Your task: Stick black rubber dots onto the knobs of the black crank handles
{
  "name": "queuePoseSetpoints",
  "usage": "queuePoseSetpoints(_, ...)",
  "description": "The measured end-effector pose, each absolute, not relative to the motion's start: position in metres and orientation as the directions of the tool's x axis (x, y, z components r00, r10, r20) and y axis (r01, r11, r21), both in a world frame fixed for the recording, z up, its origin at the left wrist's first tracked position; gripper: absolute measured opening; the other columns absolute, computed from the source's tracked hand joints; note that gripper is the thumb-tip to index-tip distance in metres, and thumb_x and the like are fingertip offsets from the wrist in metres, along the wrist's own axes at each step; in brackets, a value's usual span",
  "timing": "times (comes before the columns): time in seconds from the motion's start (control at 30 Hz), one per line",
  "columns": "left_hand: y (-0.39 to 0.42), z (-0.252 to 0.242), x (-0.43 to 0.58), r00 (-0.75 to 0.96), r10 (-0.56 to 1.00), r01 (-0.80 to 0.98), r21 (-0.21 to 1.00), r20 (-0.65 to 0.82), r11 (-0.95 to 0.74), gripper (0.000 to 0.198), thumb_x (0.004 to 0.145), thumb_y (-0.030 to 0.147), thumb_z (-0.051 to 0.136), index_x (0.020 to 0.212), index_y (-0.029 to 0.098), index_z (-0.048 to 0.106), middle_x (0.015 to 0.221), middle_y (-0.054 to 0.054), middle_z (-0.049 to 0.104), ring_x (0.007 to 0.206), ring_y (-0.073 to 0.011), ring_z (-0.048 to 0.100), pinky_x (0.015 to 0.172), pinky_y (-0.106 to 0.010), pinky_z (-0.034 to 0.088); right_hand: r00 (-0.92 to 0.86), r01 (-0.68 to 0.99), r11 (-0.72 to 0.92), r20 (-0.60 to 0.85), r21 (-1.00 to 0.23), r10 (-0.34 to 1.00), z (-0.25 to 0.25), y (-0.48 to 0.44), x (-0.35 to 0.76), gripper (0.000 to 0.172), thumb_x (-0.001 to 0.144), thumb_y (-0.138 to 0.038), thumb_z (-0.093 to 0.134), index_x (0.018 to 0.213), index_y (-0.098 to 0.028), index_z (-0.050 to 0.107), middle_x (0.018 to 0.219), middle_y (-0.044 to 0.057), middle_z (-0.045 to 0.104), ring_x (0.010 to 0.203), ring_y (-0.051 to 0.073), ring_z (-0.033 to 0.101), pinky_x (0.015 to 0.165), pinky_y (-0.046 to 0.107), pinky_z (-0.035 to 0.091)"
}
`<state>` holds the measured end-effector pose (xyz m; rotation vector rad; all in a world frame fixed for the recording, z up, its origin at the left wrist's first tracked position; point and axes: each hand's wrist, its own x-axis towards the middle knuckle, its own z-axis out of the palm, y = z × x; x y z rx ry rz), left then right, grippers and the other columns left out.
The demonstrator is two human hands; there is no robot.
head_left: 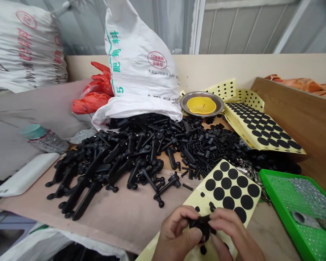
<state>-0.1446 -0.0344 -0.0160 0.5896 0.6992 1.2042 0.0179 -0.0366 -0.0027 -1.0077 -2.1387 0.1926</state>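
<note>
Near the bottom right, my left hand [180, 232] and my right hand [230, 232] are both closed on one small black plastic part [202, 229]. Fingers cover much of the part, so its full shape is hidden. Beneath my hands lies a yellow sheet of round black stickers [226, 182], with several spots on its near side peeled or holding only small black dots. Just beyond, a large pile of black plastic handles with knobbed ends [125, 152] spreads over the table. To its right are loose black springs and short sleeves [203, 145].
A white woven sack [143, 54] stands behind the pile. A steel bowl [183, 103] with a yellow strainer [201, 105] sits beside stacked sticker sheets [263, 127]. At right is a green tray [281, 203] of small metal pieces; at left, a white plastic slab [27, 175].
</note>
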Motion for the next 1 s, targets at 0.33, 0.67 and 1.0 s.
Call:
queuePoseSetpoints(0.33, -0.035, -0.017, -0.144, 0.202, 0.962, -0.591, 0.76, -0.185, 0.27, 0.022, 0.06, 0.026, 0.082, 0.077, 0.02, 0.069, 0.084, -0.001, 0.058, 0.072, -0.012, 0.054, 0.06, -0.02, 0.045, -0.51, 0.608, 0.719, 0.528, -0.336, 0.679, -0.001, -0.03, 0.015, 0.015, 0.085, -0.004, 0.043, 0.089, -0.017, 0.048, 0.085, 0.007, 0.054, 0.076, 0.014, 0.056, 0.064, 0.023, 0.05)
queuePoseSetpoints(0.67, -0.036, -0.02, -0.141, 0.151, 0.987, -0.462, 0.878, -0.06, 0.124, 0.012, 0.065, 0.009, 0.071, 0.071, 0.019, 0.067, 0.083, -0.002, 0.061, 0.073, -0.0121, 0.055, 0.056, -0.016, 0.044, -0.518, 0.596, 0.693, 0.466, -0.405, 0.717, 0.006, -0.027, 0.009, 0.02, 0.091, -0.008, 0.034, 0.076, -0.021, 0.039, 0.068, 0.001, 0.049, 0.063, 0.013, 0.049, 0.054, 0.024, 0.045)
queuePoseSetpoints(1.0, -0.034, -0.016, -0.139, 0.172, 0.973, -0.417, 0.884, -0.154, 0.213, 0.011, 0.066, 0.019, 0.07, 0.065, 0.016, 0.058, 0.073, -0.002, 0.06, 0.06, -0.0118, 0.054, 0.051, -0.02, 0.043, -0.467, 0.684, 0.47, 0.159, -0.558, 0.87, 0.0, -0.033, 0.015, 0.011, 0.092, -0.018, 0.036, 0.083, -0.022, 0.04, 0.076, 0.0, 0.052, 0.069, 0.013, 0.056, 0.059, 0.021, 0.047)
